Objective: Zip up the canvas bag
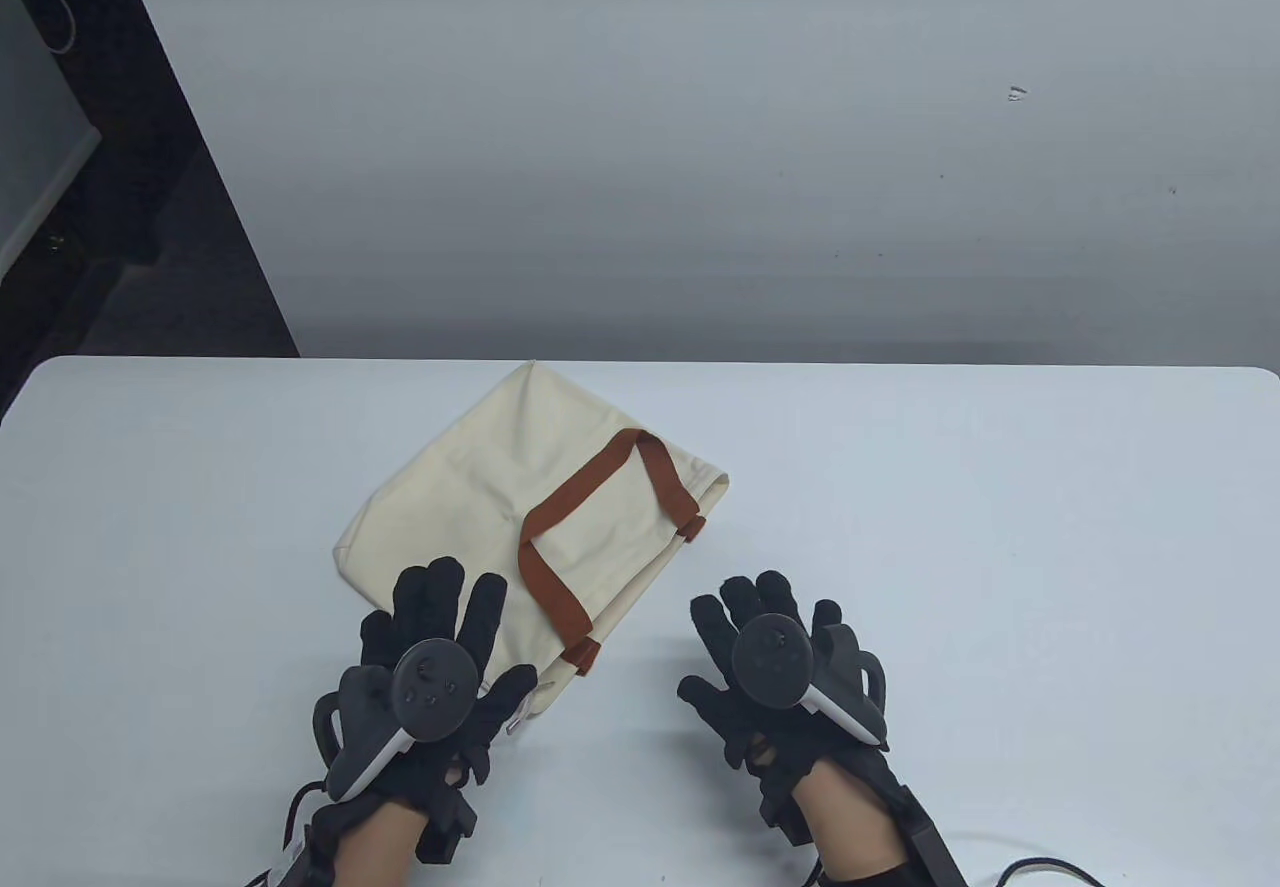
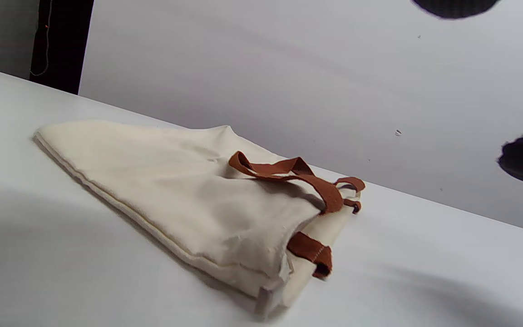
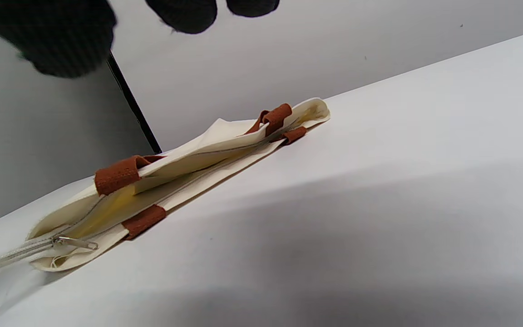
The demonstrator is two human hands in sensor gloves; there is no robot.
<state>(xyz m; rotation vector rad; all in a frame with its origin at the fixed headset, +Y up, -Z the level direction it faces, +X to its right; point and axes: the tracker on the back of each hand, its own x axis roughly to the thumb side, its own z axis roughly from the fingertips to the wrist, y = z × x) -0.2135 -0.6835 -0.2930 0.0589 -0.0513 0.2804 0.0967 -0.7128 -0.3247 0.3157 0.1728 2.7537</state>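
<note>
A cream canvas bag (image 1: 480, 487) with brown handles (image 1: 600, 497) lies flat on the white table (image 1: 1000, 527). Its mouth faces right and toward me. In the right wrist view the mouth (image 3: 207, 159) gapes open, and the zipper slider with its metal pull (image 3: 68, 241) sits at the near end. My left hand (image 1: 480, 627) is open with fingers spread, over the bag's near left corner; I cannot tell if it touches. My right hand (image 1: 715, 642) is open and empty, above bare table just right of the bag's near end. The left wrist view shows the bag (image 2: 161, 190) from its near corner.
A grey wall stands behind the table's far edge. A dark gap lies past the far left corner (image 1: 150, 227). Cables trail from both wrists at the near edge.
</note>
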